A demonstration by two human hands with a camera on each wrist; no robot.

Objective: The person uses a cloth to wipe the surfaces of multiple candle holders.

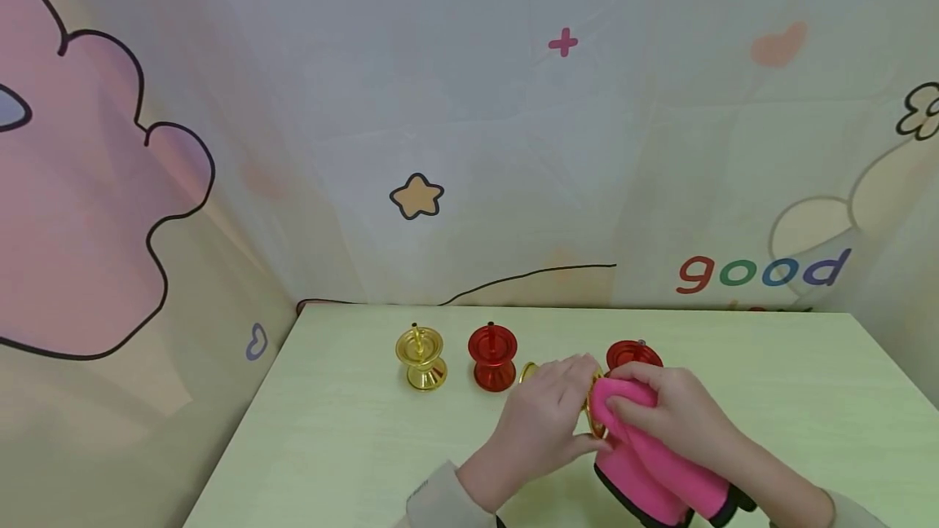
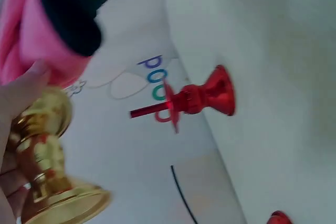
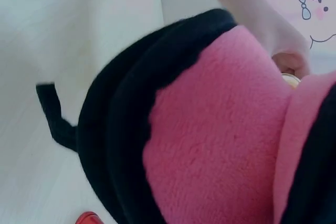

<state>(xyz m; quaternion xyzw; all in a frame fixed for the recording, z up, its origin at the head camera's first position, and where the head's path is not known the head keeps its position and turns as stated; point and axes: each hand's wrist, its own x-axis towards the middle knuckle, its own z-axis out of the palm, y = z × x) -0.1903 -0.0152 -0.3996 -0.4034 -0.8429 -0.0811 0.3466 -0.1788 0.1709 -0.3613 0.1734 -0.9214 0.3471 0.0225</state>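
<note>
My left hand grips a gold candle holder round its stem, tipped on its side. In the head view the hand covers most of it, with only its rims showing. A pink plush cloth with black edging is pinched in my right hand and pressed against the holder's right-hand end. Much of the cloth hangs down below the fingers. Just behind my right hand stands a red candle holder, upright on the table, its spike and dish plain in the left wrist view.
Left of my hands, another gold candle holder and another red candle holder stand upright towards the back of the pale table. A printed curtain rises behind the table's back edge.
</note>
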